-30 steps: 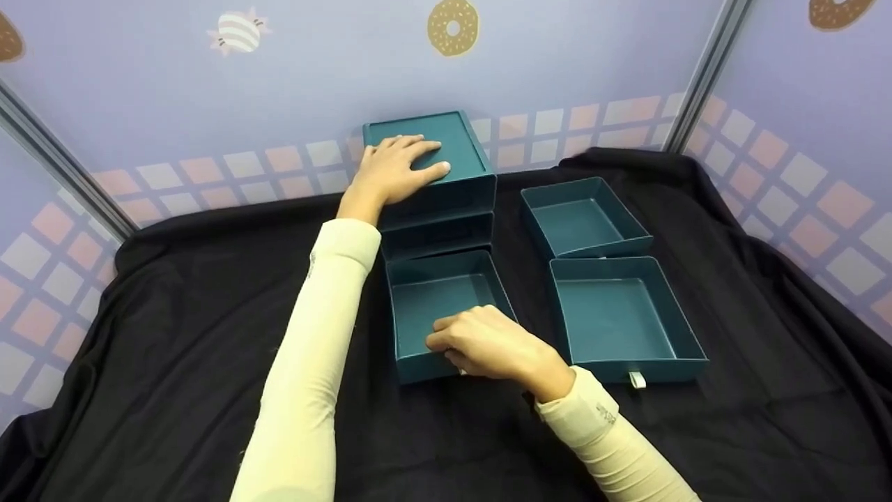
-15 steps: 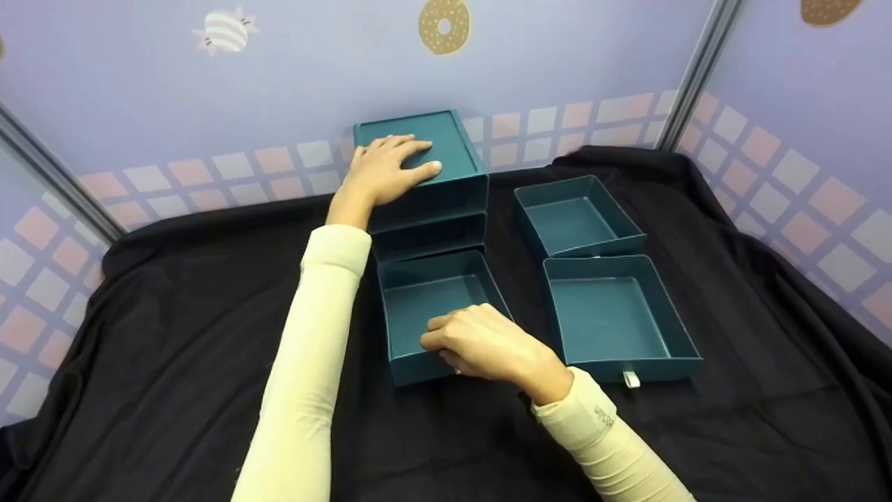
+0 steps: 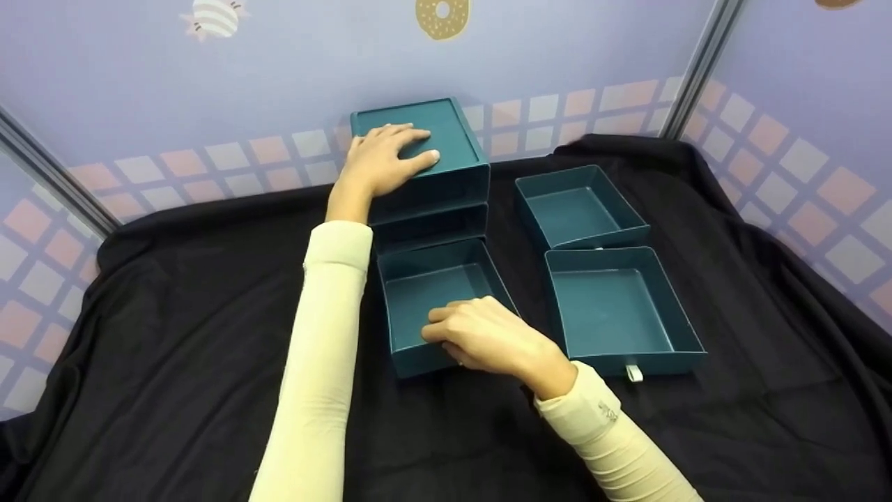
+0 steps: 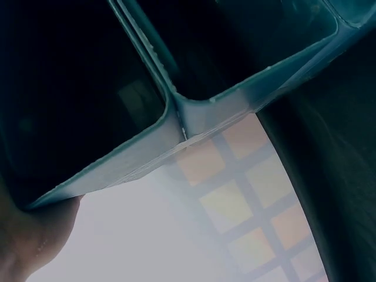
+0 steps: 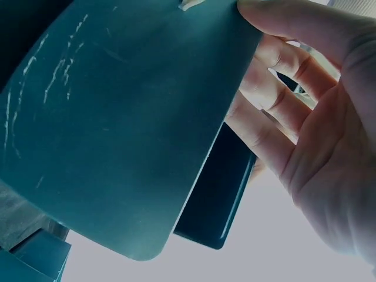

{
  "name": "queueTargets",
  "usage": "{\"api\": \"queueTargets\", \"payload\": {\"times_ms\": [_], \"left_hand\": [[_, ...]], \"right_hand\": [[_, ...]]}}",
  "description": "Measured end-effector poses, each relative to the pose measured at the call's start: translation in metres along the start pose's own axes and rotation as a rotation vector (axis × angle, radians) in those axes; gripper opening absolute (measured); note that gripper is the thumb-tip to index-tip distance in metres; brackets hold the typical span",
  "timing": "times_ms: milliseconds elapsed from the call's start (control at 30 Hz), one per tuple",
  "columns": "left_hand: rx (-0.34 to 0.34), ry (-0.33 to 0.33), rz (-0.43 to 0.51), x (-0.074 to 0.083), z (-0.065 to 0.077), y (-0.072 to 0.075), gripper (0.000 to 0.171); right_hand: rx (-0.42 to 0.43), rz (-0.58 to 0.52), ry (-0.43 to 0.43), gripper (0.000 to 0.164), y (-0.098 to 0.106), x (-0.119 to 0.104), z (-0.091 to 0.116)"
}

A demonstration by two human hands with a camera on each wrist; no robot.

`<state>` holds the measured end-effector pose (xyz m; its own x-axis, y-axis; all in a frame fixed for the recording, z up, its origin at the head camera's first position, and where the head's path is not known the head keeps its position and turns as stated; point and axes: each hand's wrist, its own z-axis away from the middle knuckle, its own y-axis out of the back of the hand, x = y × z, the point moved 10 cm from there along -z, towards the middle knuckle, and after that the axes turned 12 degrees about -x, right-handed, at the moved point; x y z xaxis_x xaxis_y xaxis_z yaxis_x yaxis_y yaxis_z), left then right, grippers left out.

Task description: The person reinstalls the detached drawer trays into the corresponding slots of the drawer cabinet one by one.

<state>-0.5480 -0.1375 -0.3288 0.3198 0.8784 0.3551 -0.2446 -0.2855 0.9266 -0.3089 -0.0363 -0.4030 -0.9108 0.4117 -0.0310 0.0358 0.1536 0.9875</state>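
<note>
The left hand (image 3: 383,159) lay spread atop the cabinet (image 3: 449,132), the right hand (image 3: 491,338) pinched one drawer (image 3: 418,300), and rightward stood a near drawer (image 3: 613,307) and far drawer (image 3: 575,213), none fully housed.

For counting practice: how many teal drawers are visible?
3: one drawer gripped by the right hand; a near drawer and a far drawer right of it. The cabinet, dark inside, might hide more.

Teal drawers (image 3: 613,310), black cloth (image 3: 181,314), cream sleeves (image 3: 322,335), lilac wall (image 3: 306,70) checked pink and white

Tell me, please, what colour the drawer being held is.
The drawer is dark teal, clearest in the head view.
</note>
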Motion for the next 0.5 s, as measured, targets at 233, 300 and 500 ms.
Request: {"api": "queueTargets", "payload": {"times_ms": [233, 300, 500], "left_hand": [[0.008, 0.004, 0.004, -0.002, -0.001, -0.001, 0.068], [0.005, 0.005, 0.008, -0.002, -0.001, -0.002, 0.068], [0.011, 0.001, -0.006, 0.001, -0.001, 0.001, 0.069]], "right_hand": [[-0.007, -0.011, -0.021, 0.03, -0.006, 0.007, 0.0], [-0.012, -0.01, -0.03, 0.03, -0.008, 0.008, -0.001], [-0.007, 0.0, -0.07, 0.029, -0.013, 0.015, -0.002]]}}
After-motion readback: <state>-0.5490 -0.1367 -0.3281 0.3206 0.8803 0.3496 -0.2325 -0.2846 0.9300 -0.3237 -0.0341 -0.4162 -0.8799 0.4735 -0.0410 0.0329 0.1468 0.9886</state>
